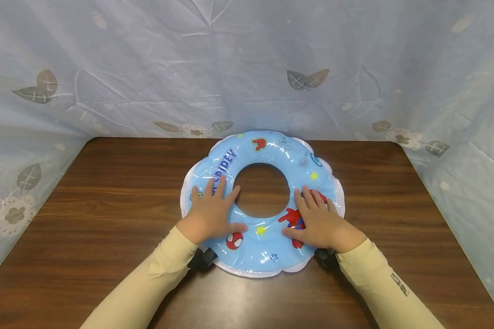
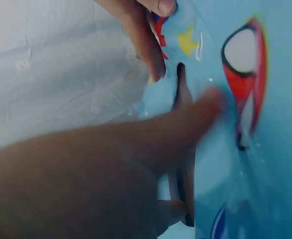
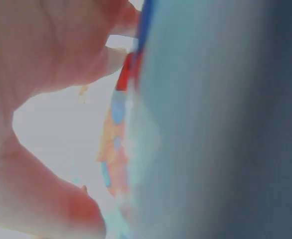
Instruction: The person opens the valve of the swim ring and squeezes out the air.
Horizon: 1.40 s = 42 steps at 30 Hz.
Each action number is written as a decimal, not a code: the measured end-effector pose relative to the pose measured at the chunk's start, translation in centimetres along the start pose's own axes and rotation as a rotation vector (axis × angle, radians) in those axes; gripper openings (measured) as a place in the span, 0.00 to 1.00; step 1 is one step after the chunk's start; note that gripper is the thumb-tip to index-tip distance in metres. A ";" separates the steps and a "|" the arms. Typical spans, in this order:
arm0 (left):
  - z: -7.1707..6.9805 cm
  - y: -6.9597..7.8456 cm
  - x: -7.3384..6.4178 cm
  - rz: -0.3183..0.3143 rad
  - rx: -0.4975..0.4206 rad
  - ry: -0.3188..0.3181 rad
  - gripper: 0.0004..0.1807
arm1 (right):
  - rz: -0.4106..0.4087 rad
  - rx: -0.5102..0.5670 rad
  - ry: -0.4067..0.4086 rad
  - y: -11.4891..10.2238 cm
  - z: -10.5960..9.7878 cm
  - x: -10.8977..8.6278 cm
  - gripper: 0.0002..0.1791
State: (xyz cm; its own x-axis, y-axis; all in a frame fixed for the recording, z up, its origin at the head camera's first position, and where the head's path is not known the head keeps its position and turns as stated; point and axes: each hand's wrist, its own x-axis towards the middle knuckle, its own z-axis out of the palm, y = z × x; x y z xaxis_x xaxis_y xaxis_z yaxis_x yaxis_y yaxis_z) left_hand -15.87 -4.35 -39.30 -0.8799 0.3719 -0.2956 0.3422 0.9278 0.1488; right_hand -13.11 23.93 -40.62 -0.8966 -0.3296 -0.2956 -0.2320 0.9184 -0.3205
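Lettering [image 1: 227, 160] partly covered on light-blue inflatable plastic ring [image 1: 253, 249]

The left hand [image 1: 211, 214] hides the lettering's lower end; the right hand [image 1: 320, 224] overlaps a red-and-blue printed figure [image 1: 293, 218]. The right-wrist view is badly blurred. Both hands rest, fingers spread, on the ring's left and right sides; it lies on the brown wood-grain bench [image 1: 107, 219].
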 end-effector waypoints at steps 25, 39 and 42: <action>1.0 1.3 -0.4 -0.027 0.044 -0.097 0.70 | 0.007 -0.055 -0.039 -0.8 -0.5 -0.2 0.57; 0.4 1.0 -0.4 0.156 -0.017 -0.022 0.63 | 0.001 -0.056 0.002 -0.9 -0.8 -0.5 0.44; 0.3 0.8 -0.5 0.168 -0.025 -0.017 0.63 | -0.003 -0.053 0.012 -0.8 -0.8 -0.5 0.44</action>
State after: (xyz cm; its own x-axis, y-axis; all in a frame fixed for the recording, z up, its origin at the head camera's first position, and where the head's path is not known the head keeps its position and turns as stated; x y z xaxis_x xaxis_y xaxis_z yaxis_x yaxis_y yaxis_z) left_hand -15.09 -3.77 -39.28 -0.8053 0.5223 -0.2803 0.4754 0.8516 0.2210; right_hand -12.78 23.50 -39.49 -0.9005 -0.3299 -0.2833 -0.2541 0.9279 -0.2729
